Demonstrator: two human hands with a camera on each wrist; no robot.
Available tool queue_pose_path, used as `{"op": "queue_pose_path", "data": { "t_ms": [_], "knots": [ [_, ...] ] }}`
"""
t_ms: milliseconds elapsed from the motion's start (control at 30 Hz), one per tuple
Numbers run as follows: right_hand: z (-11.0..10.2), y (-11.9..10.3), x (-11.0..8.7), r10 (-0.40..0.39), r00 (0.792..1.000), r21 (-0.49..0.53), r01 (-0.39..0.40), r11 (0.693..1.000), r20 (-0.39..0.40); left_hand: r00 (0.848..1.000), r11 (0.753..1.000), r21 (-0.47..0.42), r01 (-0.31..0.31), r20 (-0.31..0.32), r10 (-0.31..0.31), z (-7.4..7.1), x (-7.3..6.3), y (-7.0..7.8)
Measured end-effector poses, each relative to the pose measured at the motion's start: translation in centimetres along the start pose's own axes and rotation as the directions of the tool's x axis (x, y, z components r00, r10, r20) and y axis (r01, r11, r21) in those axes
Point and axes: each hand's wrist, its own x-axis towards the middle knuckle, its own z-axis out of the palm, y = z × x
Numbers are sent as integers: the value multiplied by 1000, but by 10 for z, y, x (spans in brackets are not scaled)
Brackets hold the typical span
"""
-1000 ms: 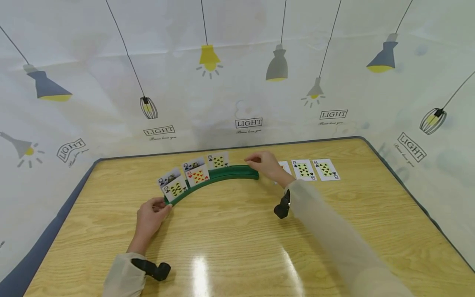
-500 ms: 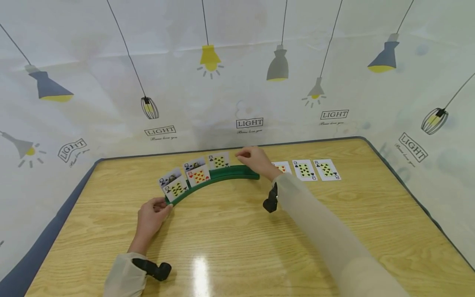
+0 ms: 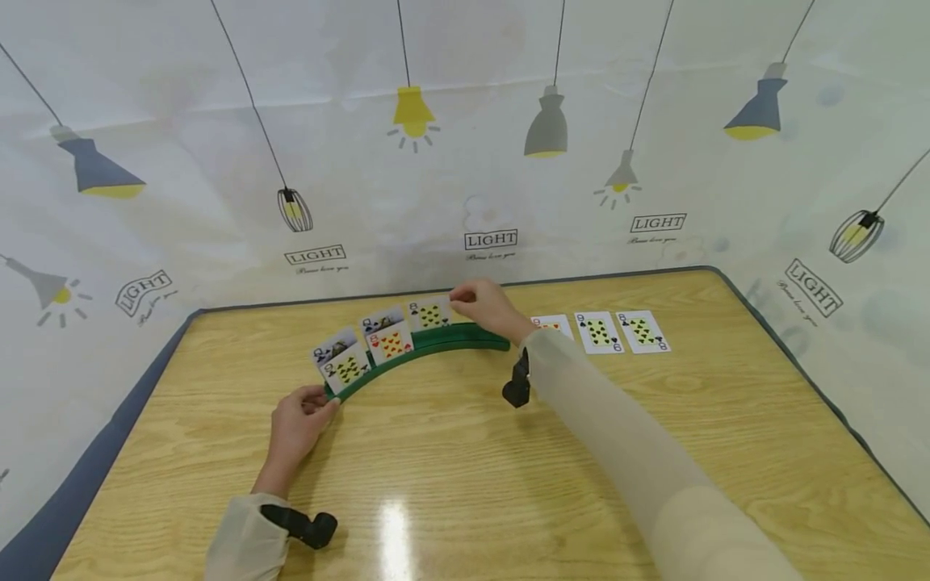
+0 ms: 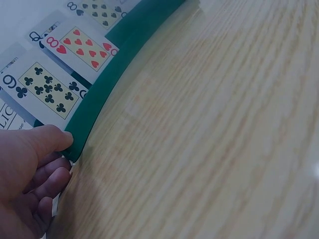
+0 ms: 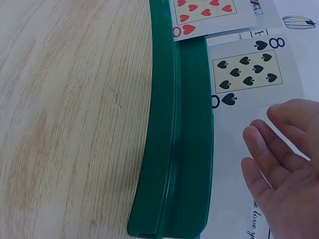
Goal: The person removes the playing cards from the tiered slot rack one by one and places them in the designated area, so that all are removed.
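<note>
A curved green card holder [image 3: 436,337] stands on the table. Its left end is pinched between the thumb and fingers of my left hand [image 3: 294,428]. At that end the nine of clubs [image 4: 47,89] stands before a queen [image 3: 334,347]. Beside this pair, the eight of hearts [image 4: 79,47] stands in front of another queen [image 3: 383,320]. An eight of spades [image 5: 249,72] is upright in the rear slot, farther right. My right hand [image 3: 487,307] hovers behind the holder, its loosely bent fingers beside that card's right edge; whether they touch it is unclear.
On the wooden table [image 3: 436,468], right of the holder, lie three face-up cards in a row: a red-suited card [image 3: 552,323] partly covered by the right arm, a black nine [image 3: 599,332] and a black eight [image 3: 643,332]. A lamp-printed backdrop [image 3: 291,121] rises behind.
My right hand has moved left along the back of the holder to the eight of spades, uncovering more of the red-suited card. My left hand stays on the holder's end.
</note>
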Motion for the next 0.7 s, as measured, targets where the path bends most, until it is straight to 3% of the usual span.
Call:
{"op": "queue_pose_path", "data": {
  "t_ms": [267, 700],
  "knots": [
    [4, -5, 1, 40, 999, -37, -39, 999, 20, 1000, 1000, 4, 7, -1, -7, 0, -1, 1],
    [8, -5, 4, 10, 1000, -67, -10, 998, 11, 1000, 1000, 0, 2, -8, -2, 0, 0, 3]
  ]
}}
